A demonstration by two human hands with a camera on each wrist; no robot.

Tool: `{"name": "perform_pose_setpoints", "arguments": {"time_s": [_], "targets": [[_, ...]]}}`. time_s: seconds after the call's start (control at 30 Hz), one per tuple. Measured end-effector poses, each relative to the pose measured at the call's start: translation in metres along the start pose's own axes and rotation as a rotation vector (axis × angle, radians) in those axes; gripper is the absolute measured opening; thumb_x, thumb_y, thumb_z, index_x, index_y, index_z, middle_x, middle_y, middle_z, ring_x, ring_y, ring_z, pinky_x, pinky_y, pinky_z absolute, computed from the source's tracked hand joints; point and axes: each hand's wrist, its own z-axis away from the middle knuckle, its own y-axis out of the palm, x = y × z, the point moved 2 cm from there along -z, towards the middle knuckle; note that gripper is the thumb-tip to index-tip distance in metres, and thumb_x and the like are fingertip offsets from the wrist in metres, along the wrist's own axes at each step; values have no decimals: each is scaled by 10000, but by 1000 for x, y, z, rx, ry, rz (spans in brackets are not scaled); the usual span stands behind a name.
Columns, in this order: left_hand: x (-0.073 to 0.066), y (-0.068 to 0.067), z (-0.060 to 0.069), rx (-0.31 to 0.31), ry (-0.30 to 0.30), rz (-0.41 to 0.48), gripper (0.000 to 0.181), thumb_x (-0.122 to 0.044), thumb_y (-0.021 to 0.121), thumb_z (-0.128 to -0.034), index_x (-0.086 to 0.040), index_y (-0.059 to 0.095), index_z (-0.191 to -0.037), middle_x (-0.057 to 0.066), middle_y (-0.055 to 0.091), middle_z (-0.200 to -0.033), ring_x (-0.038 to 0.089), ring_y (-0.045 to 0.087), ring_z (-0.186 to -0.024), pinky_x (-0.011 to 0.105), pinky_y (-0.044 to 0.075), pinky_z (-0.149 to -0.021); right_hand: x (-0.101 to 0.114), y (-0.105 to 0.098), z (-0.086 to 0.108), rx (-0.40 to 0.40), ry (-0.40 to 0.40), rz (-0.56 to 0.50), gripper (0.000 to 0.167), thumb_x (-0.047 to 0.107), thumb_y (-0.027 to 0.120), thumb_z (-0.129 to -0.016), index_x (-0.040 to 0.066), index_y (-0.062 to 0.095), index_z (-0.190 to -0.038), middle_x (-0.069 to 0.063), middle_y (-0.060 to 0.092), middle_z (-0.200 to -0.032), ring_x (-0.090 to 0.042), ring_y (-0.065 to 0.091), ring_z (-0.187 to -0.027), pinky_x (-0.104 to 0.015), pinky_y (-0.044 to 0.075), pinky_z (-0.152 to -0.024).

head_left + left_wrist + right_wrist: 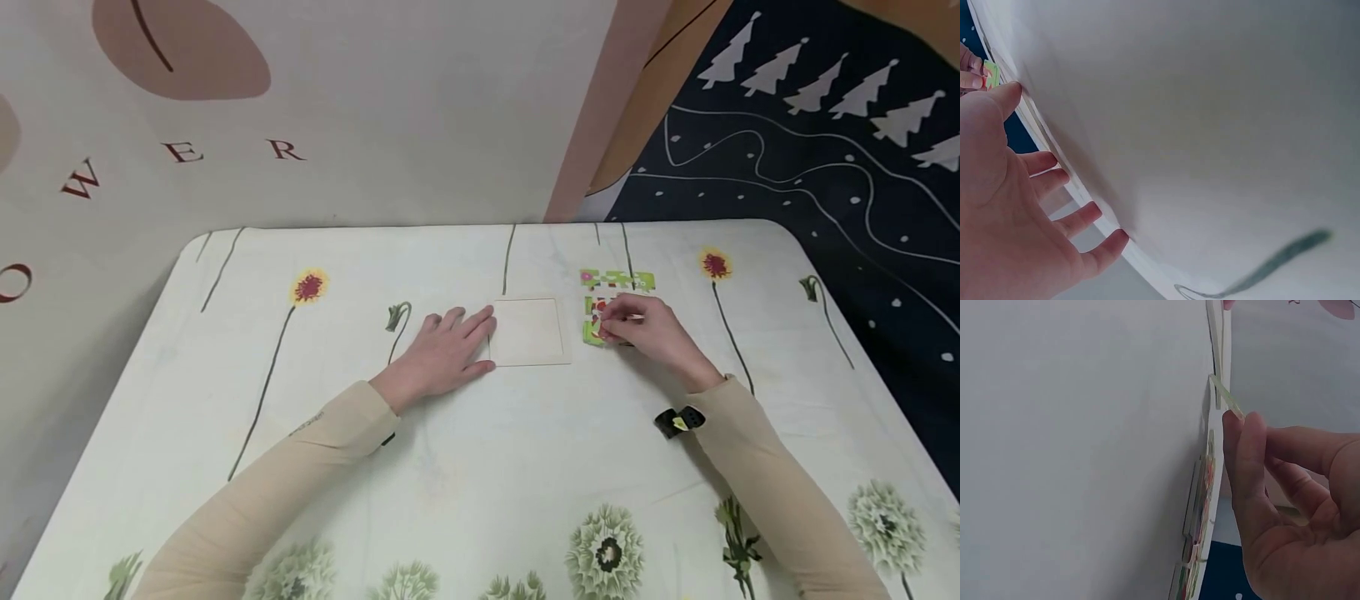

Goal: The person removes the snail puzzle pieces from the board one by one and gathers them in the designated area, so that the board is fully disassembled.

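Observation:
My left hand (450, 354) lies with spread fingers at the left edge of a pale flat puzzle tray (527, 333) with a thin raised rim. In the left wrist view its fingers (1077, 219) look fairly straight. Right of the tray, my right hand (651, 332) pinches a thin jigsaw puzzle piece (1227, 398) between thumb and fingertips. Green and red show on that piece in the left wrist view. Beneath and beside the right hand lie several colourful puzzle pieces (607, 279), mostly green-bordered with red parts; the hand covers some of them.
A white tablecloth (465, 467) printed with flowers and stems covers the table. Its far edge meets a light wall (420, 125) with letters. At the right hangs a dark blue cloth (825, 192) with white trees. A black strap device (679, 422) sits at the right wrist.

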Motion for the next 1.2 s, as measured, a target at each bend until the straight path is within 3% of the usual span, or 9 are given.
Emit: {"name": "perform_pose_setpoints", "arguments": {"time_s": [0.27,0.43,0.87,1.2], "targets": [[-1,0,1,-2,0,0,675,-490,442,-998,-100,278,-1524,48,209,-1588,364,279,-1360,538,291,-1005,-2,-5,1,7,-48,29,97,19,616,-932,-47,650,-996,-173,658,-907,-176,655,-763,-262,529,-662],[-1,-1,2,4,-4,3,677,-490,438,-999,-101,270,-1527,48,201,-1591,363,270,-1367,537,284,-1012,-2,-7,0,-6,-83,135,71,32,643,-915,-13,666,-963,-131,648,-877,-207,583,-754,-250,457,-639],[-1,3,2,8,-7,14,671,-482,432,-1004,-98,265,-1528,50,195,-1592,365,260,-1372,543,270,-1023,-1,-8,-8,44,-68,237,65,79,657,-913,20,683,-922,-85,628,-825,-225,498,-738,-327,394,-650],[1,0,3,12,-11,18,671,-481,438,-1002,-101,266,-1528,51,190,-1593,373,261,-1373,543,271,-1027,0,-9,-10,33,-45,275,71,88,645,-922,36,690,-941,-85,636,-880,-238,504,-784,-350,398,-680]]}}
